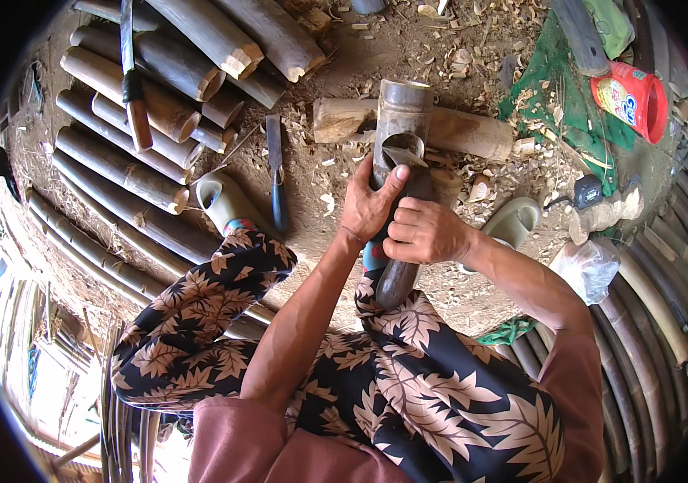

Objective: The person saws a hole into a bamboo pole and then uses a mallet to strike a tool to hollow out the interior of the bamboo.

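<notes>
We look down on chip-strewn ground (312,225), its open strip running between the bamboo pile (123,169) at upper left and the hands at centre. Curved poles (642,354) edge the right side. A crosswise log (470,133) lies at upper centre; against it rests a bamboo tube (403,105), with a cut-out opening in its side. Into this opening reaches the tip of a long dark piece (399,283), gripped by our right hand (431,233) in a closed fist; our left hand (370,203) clasps it higher up, thumb on top, other fingers mostly hidden. At upper right a red tub (632,101) lies tipped, contents unclear; below it sits a crumpled clear bag (589,270), its contents also unclear.
</notes>
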Demonstrator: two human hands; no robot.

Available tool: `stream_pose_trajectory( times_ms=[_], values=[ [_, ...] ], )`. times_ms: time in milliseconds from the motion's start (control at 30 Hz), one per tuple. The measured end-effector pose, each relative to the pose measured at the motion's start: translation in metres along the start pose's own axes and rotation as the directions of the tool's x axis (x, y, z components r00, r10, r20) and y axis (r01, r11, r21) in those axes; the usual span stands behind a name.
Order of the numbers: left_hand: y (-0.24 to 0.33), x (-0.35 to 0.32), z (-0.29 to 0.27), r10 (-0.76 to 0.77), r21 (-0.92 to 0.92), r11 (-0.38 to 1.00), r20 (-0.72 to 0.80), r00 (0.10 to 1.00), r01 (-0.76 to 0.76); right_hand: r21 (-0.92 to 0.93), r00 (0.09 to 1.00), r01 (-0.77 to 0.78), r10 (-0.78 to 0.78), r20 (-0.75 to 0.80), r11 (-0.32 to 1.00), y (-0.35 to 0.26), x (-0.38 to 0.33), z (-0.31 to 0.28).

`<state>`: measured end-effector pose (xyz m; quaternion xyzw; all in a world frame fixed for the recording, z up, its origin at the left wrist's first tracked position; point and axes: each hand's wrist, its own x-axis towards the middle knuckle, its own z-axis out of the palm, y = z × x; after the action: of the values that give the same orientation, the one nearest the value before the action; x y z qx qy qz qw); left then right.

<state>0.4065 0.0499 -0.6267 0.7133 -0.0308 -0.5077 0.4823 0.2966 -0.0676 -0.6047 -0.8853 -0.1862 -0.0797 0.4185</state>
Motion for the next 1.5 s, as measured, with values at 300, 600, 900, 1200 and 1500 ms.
stream_pose_trajectory(
  times_ms=[300,600,900,1200,1500],
  values=[
    [0.030,0.000,0.005,-0.080,-0.186,0.978,0.057,0.995,0.089,0.910,0.313,-0.006,0.865,-0.391,0.414,0.023,0.053,-0.069],
    [0.020,0.018,0.017,-0.243,0.045,0.967,-0.153,0.958,0.252,0.936,0.211,-0.068,0.922,-0.324,0.345,0.045,0.054,-0.064],
    [0.030,0.005,0.007,-0.312,0.059,0.947,-0.054,0.949,0.315,0.963,0.322,-0.166,0.934,-0.152,0.214,0.060,0.055,-0.067],
    [0.136,-0.068,-0.031,-0.197,0.029,0.977,0.508,0.838,0.212,-0.169,0.843,-0.538,0.533,-0.073,0.826,-0.026,0.007,-0.139],
    [0.116,-0.085,0.066,-0.132,0.110,0.990,0.528,0.839,0.086,0.721,-0.015,-0.640,0.934,-0.358,0.265,-0.069,-0.043,-0.135]
  ],
)
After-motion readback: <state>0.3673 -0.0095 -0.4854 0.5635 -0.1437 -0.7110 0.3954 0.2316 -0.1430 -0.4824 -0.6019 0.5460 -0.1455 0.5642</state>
